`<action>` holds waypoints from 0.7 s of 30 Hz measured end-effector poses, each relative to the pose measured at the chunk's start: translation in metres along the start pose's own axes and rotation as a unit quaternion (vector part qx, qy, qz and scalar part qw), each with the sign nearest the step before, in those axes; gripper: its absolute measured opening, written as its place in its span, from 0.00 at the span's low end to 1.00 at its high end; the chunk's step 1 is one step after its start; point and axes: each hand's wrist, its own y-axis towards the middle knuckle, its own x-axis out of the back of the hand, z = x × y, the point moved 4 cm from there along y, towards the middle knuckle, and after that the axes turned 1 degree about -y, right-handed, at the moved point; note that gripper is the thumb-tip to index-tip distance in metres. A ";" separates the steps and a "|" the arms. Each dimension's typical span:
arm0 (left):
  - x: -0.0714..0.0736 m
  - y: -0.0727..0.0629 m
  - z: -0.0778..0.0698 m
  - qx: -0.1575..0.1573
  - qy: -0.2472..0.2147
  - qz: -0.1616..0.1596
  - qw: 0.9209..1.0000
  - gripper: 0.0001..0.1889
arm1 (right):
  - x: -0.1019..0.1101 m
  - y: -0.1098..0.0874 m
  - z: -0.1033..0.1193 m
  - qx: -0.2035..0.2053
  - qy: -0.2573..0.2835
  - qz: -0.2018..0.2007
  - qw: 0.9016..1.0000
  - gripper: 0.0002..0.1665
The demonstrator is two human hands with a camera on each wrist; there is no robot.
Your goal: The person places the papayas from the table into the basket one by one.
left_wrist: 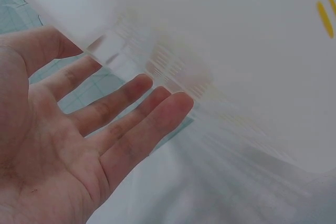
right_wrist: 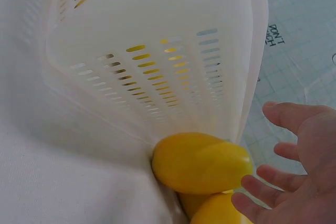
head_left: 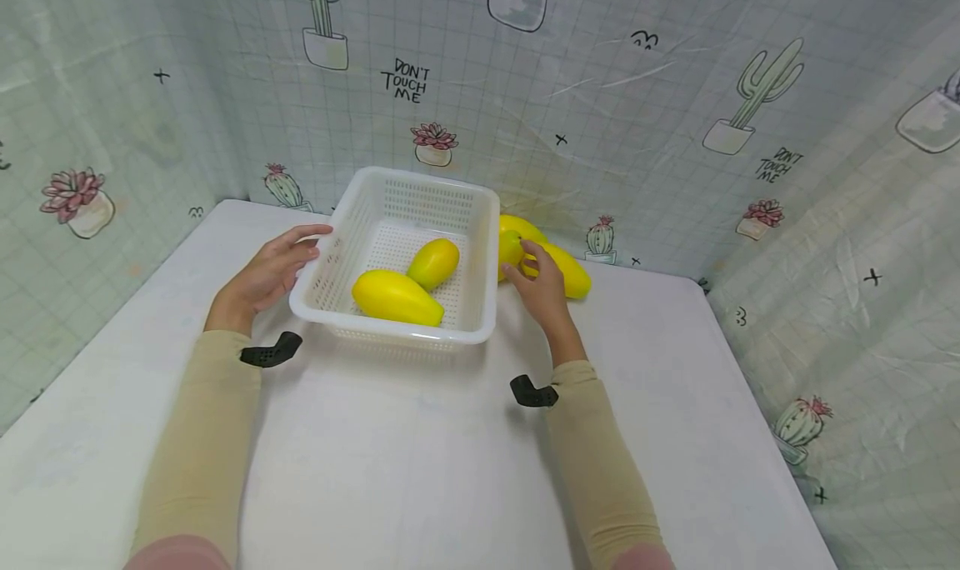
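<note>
A white perforated plastic basket [head_left: 423,193] holds a long yellow papaya-like fruit [head_left: 393,297] and a smaller yellow mango [head_left: 435,263]. My left hand [head_left: 266,272] is at the basket's left side, its fingers extended and the fingertips right at the wall; the left wrist view shows this hand [left_wrist: 100,129] palm up. Against the basket's right side lie a greenish-yellow mango [head_left: 509,255] and long yellow fruits [head_left: 566,272]. Over these my right hand [head_left: 543,291] is spread, thumb and fingers apart. In the right wrist view its fingertips come close beside the nearest mango [right_wrist: 202,162].
The basket stands toward the back of a white table [head_left: 405,453]. A hanging cloth [head_left: 585,87] printed with cactus pots encloses the table at the back and sides. A black wrist camera mount [head_left: 272,351] sits on the left sleeve, another mount [head_left: 534,391] on the right.
</note>
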 end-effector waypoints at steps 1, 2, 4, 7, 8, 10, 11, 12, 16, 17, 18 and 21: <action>0.000 0.000 0.000 -0.001 0.001 0.001 1.000 0.26 | 0.000 0.001 -0.001 0.000 0.001 0.000 1.000 0.36; 0.000 0.000 0.000 -0.001 0.002 0.001 1.000 0.26 | 0.000 0.002 -0.002 0.000 0.001 0.000 1.000 0.36; 0.000 -0.001 0.000 -0.001 0.004 0.001 1.000 0.25 | 0.000 0.004 -0.004 0.001 0.000 0.000 1.000 0.36; 0.000 -0.001 0.000 -0.002 0.006 0.000 1.000 0.25 | 0.000 0.006 -0.004 0.002 -0.003 -0.002 1.000 0.36; 0.001 0.000 0.000 -0.002 0.005 0.000 1.000 0.25 | 0.000 0.006 -0.004 0.001 -0.004 -0.002 1.000 0.36; 0.001 0.000 0.000 -0.005 0.004 0.001 1.000 0.25 | 0.000 0.007 -0.004 -0.002 -0.006 -0.002 1.000 0.36; 0.001 0.000 0.001 -0.007 0.003 0.003 1.000 0.25 | 0.000 0.007 -0.004 -0.002 -0.006 -0.003 1.000 0.36; 0.001 0.000 0.001 -0.008 0.002 0.004 1.000 0.25 | 0.000 0.007 -0.004 -0.003 -0.007 -0.002 1.000 0.36; 0.001 0.001 0.002 -0.012 0.004 0.005 1.000 0.25 | -0.001 0.008 -0.005 -0.009 -0.010 -0.003 1.000 0.36; 0.001 0.001 0.003 -0.012 0.005 0.005 1.000 0.25 | -0.001 0.008 -0.005 -0.008 -0.010 -0.004 1.000 0.36; 0.002 0.001 0.003 -0.011 0.005 0.004 1.000 0.25 | -0.001 0.009 -0.006 -0.008 -0.010 -0.005 1.000 0.36; 0.002 0.002 0.003 -0.007 0.005 0.001 1.000 0.25 | -0.001 0.011 -0.008 -0.003 -0.004 -0.007 1.000 0.35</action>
